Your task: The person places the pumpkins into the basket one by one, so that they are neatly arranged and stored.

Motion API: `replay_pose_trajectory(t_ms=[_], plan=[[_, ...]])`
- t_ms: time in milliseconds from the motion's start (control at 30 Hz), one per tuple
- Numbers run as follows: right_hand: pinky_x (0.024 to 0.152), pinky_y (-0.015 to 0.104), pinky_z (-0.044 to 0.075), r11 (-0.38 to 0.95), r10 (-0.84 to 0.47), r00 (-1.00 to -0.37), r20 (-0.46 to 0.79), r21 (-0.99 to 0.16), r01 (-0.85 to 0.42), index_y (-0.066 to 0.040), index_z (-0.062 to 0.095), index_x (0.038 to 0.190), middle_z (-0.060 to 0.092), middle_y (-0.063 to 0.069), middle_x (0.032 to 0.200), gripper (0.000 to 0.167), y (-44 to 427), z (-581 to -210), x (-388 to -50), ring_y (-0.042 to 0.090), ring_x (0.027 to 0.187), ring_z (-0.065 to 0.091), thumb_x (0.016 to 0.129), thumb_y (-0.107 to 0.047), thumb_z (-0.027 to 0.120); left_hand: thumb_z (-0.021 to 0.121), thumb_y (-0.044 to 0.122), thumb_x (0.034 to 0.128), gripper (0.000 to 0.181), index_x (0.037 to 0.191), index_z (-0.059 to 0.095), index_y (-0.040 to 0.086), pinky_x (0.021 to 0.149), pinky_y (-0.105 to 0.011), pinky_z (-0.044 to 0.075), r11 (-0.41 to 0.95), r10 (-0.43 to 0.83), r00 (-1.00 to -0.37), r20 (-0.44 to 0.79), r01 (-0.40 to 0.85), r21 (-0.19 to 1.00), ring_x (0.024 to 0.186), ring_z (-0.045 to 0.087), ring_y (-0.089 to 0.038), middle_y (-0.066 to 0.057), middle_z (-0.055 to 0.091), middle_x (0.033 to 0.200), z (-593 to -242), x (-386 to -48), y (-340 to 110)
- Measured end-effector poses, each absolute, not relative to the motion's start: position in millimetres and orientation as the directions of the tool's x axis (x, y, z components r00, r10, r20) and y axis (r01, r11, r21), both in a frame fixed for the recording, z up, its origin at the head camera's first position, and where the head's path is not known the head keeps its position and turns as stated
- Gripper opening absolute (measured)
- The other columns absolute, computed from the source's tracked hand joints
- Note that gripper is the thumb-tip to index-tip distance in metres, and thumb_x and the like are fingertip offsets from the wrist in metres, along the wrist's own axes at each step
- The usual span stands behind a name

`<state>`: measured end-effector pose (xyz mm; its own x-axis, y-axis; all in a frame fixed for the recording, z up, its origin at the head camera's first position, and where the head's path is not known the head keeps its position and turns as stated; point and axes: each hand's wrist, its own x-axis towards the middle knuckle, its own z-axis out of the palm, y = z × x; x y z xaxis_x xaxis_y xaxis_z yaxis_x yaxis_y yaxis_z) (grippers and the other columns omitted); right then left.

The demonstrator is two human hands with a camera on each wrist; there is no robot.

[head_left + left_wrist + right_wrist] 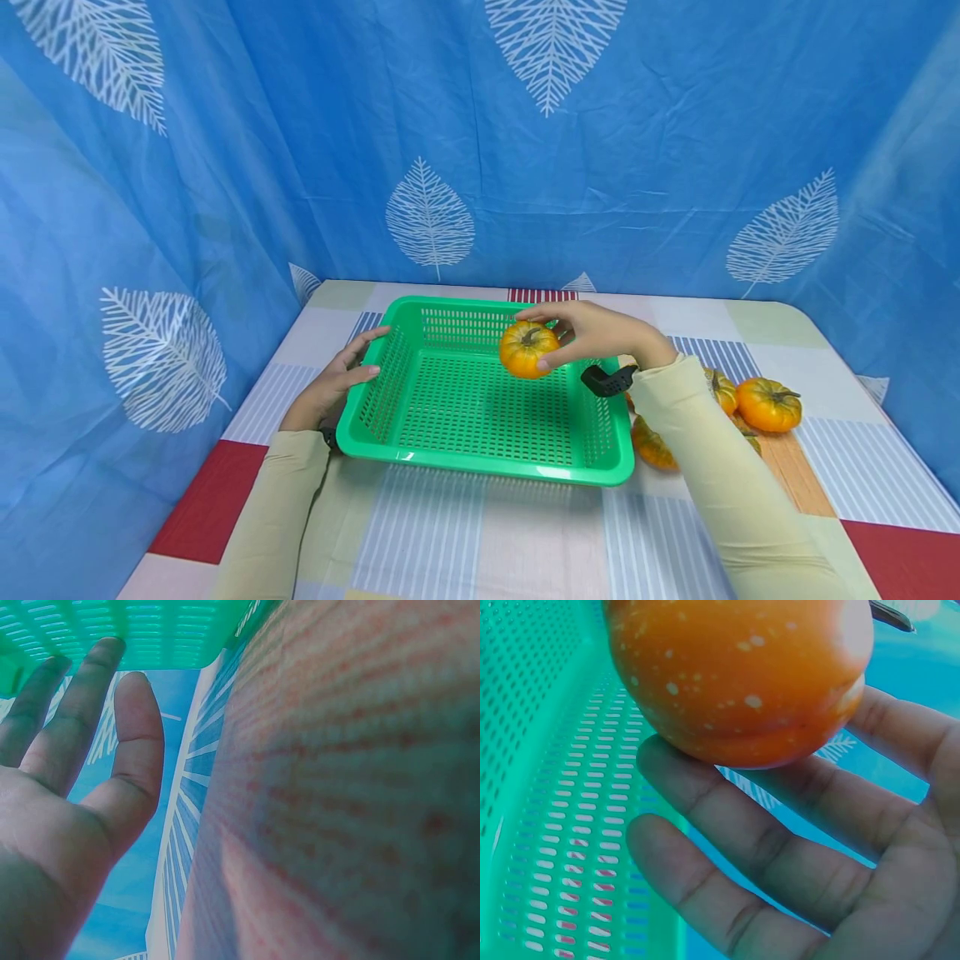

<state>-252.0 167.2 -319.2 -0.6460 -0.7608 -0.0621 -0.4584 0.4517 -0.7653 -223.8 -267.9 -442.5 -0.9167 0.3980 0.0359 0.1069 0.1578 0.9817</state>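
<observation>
A small orange pumpkin (528,349) with a dark stem is pinched between the thumb and fingers of my right hand (585,330). It is held above the right part of a green plastic basket (480,475), and the slotted basket floor shows beneath it. In the right wrist view, fingers curve under the speckled pumpkin (739,682). At the basket's left side is my left hand (339,382), fingers extended and fingertips by the rim. The left wrist view shows these fingers (71,727) nearly straight near the perforated basket wall (165,634).
Several more pumpkins (769,406) lie on the table right of the basket, partly hidden behind my right sleeve (720,475). A patchwork-patterned cloth (540,542) covers the table. Blue curtains (622,192) with white leaf prints hang behind and along both sides.
</observation>
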Motion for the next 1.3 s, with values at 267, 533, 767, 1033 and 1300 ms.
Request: replay_pose_trajectory(t_ms=[267,533,767,1033,1300], plan=[[0.103,0.052,0.058,0.444,-0.773,-0.631,-0.059,-0.76,-0.474,0.005,0.052,0.156,0.06,0.024,0.148,0.072,148,-320,-257,0.034,0.117,0.067,0.094,-0.012,0.084,0.062,0.023,0.1047,0.078,0.171,0.024,0.004,0.119,-0.063,0.027,0.133,0.398,-0.917,0.034,0.094,0.987,0.162,0.005,-0.043,-0.019,0.0,0.18,-444,-225,-268],[0.104,0.05,0.058,0.458,-0.773,-0.629,-0.077,-0.755,-0.47,0.001,0.053,0.157,0.058,0.022,0.15,0.072,132,-318,-259,0.034,0.12,0.066,0.094,-0.014,0.083,0.06,0.023,0.1069,0.074,0.171,0.026,0.009,0.109,-0.039,0.043,0.111,0.419,-0.907,0.039,0.093,0.989,0.151,0.027,-0.038,-0.019,0.003,0.18,-443,-225,-267],[0.104,0.047,0.058,0.444,-0.784,-0.617,-0.069,-0.756,-0.48,0.0,0.052,0.158,0.059,0.021,0.148,0.073,118,-317,-263,0.035,0.121,0.064,0.094,-0.014,0.082,0.058,0.021,0.1075,0.072,0.171,0.026,0.011,0.098,-0.028,0.052,0.076,0.431,-0.902,0.037,0.078,0.994,0.132,0.047,-0.019,-0.021,0.009,0.177,-442,-224,-269],[0.103,0.043,0.057,0.421,-0.811,-0.58,-0.079,-0.767,-0.484,0.0,0.05,0.16,0.061,0.018,0.147,0.073,103,-318,-272,0.033,0.121,0.064,0.096,-0.015,0.081,0.059,0.023,0.1082,0.072,0.171,0.025,0.01,0.098,-0.027,0.052,0.079,0.437,-0.898,0.042,0.085,0.993,0.13,0.049,-0.014,-0.023,0.008,0.177,-442,-224,-270],[0.104,0.043,0.056,0.431,-0.814,-0.567,-0.125,-0.785,-0.445,-0.002,0.047,0.162,0.059,0.019,0.146,0.075,90,-320,-280,0.034,0.125,0.064,0.096,-0.014,0.08,0.063,0.028,0.1064,0.08,0.171,0.022,0.004,0.117,-0.055,0.035,0.11,0.423,-0.905,0.042,0.097,0.989,0.159,0.015,-0.041,-0.019,-0.003,0.18,-441,-224,-268]])
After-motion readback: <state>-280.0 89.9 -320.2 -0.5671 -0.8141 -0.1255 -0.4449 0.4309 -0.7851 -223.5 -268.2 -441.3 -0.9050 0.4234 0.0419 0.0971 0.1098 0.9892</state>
